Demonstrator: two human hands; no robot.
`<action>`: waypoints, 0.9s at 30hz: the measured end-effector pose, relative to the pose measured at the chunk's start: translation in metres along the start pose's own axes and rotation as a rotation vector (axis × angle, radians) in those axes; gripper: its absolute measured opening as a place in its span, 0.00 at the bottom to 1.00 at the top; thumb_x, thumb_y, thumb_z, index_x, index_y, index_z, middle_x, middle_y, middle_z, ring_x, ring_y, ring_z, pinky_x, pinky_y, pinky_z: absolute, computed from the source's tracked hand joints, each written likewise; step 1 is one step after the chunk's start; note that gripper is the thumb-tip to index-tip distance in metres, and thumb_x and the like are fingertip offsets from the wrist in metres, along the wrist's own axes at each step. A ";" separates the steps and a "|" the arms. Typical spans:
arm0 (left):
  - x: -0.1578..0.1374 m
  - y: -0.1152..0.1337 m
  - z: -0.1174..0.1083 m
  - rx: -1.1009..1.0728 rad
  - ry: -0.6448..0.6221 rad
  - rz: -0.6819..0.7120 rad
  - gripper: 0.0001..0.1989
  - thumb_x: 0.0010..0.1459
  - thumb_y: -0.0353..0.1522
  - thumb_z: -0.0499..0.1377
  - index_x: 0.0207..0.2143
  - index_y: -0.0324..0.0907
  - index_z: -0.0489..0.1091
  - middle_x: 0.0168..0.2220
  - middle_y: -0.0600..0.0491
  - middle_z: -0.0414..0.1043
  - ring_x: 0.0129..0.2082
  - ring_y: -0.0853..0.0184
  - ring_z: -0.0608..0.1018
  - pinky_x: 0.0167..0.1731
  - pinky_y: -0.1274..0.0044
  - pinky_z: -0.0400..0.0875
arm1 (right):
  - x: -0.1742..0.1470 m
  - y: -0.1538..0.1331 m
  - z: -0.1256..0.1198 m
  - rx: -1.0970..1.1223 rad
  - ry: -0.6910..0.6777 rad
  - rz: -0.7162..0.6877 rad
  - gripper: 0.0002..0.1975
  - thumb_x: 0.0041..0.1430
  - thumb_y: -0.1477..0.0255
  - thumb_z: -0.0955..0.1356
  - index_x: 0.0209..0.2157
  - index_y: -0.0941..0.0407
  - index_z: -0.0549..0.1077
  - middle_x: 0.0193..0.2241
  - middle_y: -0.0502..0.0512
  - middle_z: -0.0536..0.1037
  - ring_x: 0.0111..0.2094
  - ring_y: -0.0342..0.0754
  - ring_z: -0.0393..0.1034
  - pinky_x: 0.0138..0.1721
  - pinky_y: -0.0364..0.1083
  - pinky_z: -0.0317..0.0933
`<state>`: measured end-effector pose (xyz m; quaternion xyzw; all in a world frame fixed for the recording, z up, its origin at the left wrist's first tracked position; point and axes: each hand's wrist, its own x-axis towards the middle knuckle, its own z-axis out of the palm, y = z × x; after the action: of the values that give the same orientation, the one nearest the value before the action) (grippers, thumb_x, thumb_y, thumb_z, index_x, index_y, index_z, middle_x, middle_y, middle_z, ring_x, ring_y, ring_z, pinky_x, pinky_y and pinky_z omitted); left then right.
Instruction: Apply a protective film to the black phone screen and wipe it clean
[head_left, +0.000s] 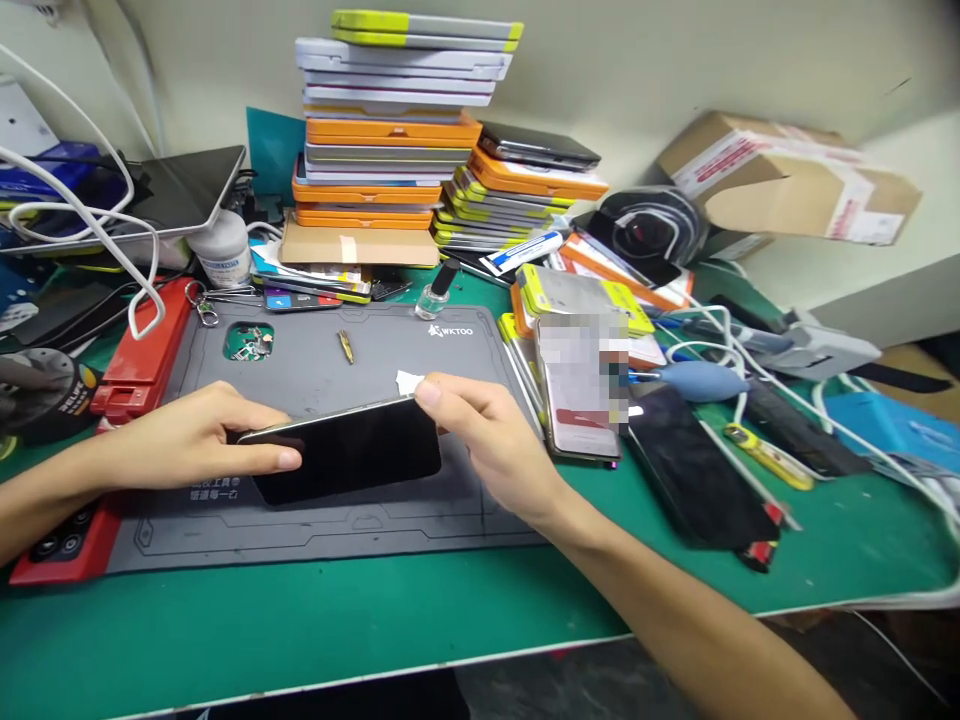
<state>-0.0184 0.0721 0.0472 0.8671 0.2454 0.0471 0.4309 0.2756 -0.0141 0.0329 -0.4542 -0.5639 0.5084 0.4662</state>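
I have the left hand [214, 435] extended rightward and the right hand [495, 435] angled inward, both clamped on a glossy black rectangular phone [367, 450], tilted between them (over the dark-grey mat [300, 370], from here).

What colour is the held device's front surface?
Black; the device's front shows best in the head view.

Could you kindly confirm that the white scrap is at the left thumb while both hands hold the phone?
Not quite: the head view shows the white scrap at the thumb of the right hand. That hand and the left hand do hold the phone.
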 end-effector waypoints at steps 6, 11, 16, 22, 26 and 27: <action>0.001 0.001 -0.001 -0.017 -0.007 -0.034 0.23 0.71 0.44 0.60 0.25 0.41 0.67 0.21 0.60 0.62 0.21 0.76 0.64 0.22 0.84 0.58 | 0.001 0.005 0.001 -0.034 -0.005 0.094 0.27 0.70 0.50 0.69 0.24 0.53 0.66 0.21 0.44 0.68 0.22 0.41 0.66 0.29 0.45 0.62; 0.000 0.005 0.002 0.054 0.124 0.032 0.21 0.69 0.41 0.63 0.25 0.40 0.70 0.20 0.61 0.63 0.19 0.77 0.64 0.21 0.84 0.57 | 0.000 0.004 -0.002 -0.072 -0.014 0.107 0.27 0.68 0.48 0.70 0.24 0.53 0.67 0.20 0.44 0.68 0.22 0.41 0.66 0.28 0.44 0.60; 0.000 0.008 0.004 0.074 0.265 0.083 0.13 0.66 0.39 0.67 0.32 0.41 0.80 0.23 0.60 0.73 0.21 0.77 0.70 0.23 0.87 0.63 | -0.005 -0.005 -0.001 -0.093 0.014 0.115 0.26 0.65 0.47 0.72 0.26 0.53 0.69 0.21 0.45 0.67 0.24 0.42 0.65 0.27 0.43 0.63; -0.001 0.006 0.007 0.065 0.221 0.080 0.13 0.67 0.41 0.67 0.35 0.40 0.82 0.23 0.59 0.74 0.21 0.77 0.71 0.24 0.87 0.63 | -0.008 -0.008 0.003 -0.185 0.016 0.158 0.27 0.62 0.44 0.73 0.26 0.52 0.69 0.20 0.45 0.67 0.23 0.42 0.63 0.26 0.43 0.66; 0.000 0.007 0.010 0.039 0.201 0.094 0.15 0.67 0.40 0.67 0.31 0.39 0.81 0.21 0.60 0.71 0.20 0.78 0.68 0.22 0.85 0.59 | -0.009 -0.005 0.003 -0.317 0.018 0.185 0.25 0.62 0.45 0.73 0.28 0.53 0.73 0.21 0.46 0.69 0.23 0.44 0.65 0.26 0.44 0.60; 0.001 0.007 0.011 0.036 0.203 0.098 0.15 0.66 0.39 0.67 0.30 0.39 0.81 0.20 0.60 0.70 0.20 0.78 0.67 0.22 0.85 0.58 | -0.010 -0.004 0.002 -0.348 0.014 0.194 0.25 0.62 0.45 0.72 0.29 0.53 0.74 0.21 0.46 0.70 0.23 0.44 0.66 0.25 0.45 0.58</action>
<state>-0.0121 0.0612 0.0457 0.8765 0.2458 0.1513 0.3854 0.2745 -0.0242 0.0365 -0.5837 -0.5936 0.4425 0.3335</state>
